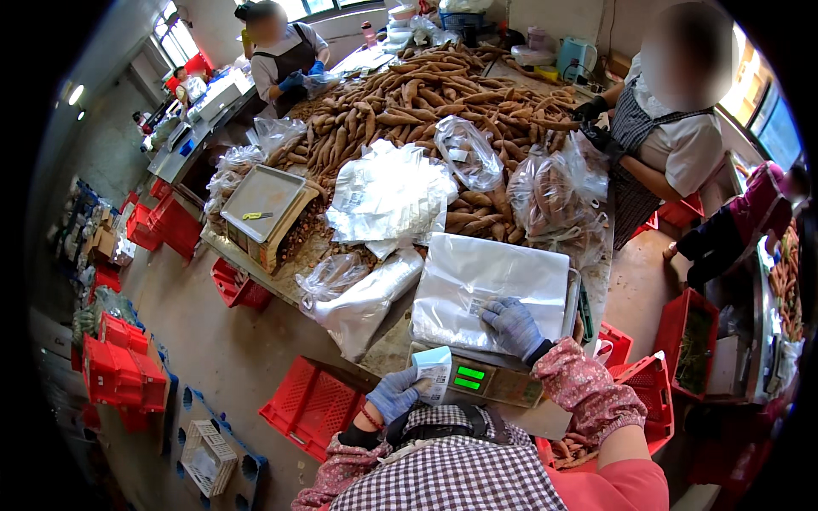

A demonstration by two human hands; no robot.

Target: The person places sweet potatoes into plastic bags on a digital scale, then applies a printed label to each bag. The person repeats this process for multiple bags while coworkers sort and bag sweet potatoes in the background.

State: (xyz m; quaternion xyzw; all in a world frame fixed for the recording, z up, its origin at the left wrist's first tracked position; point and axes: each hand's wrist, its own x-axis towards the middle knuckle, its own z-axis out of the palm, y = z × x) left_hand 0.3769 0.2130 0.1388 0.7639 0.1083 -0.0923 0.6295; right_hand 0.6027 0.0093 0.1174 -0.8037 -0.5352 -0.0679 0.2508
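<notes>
My left hand (395, 394), in a grey-blue knit glove, holds a roll of printed labels (434, 377) just in front of the scale. The gloved right hand (513, 327) lies on a flat stack of clear plastic bags (498, 274), fingers spread near a small printed label (475, 308). Whether anything is pinched under its fingertips cannot be seen. Those bags rest on a digital scale (501, 381) with two lit green displays. Left of it sits a filled white plastic bag (377, 300), and behind lies a pile of white plastic sheets or bags (390, 191).
Sweet potatoes (415, 96) are heaped over the table's far half. Bagged ones (549, 191) stand at right, near a co-worker in a checked apron (664, 134). A second scale (265, 204) bears a yellow cutter (257, 216). A red crate (313, 402) stands below the table edge.
</notes>
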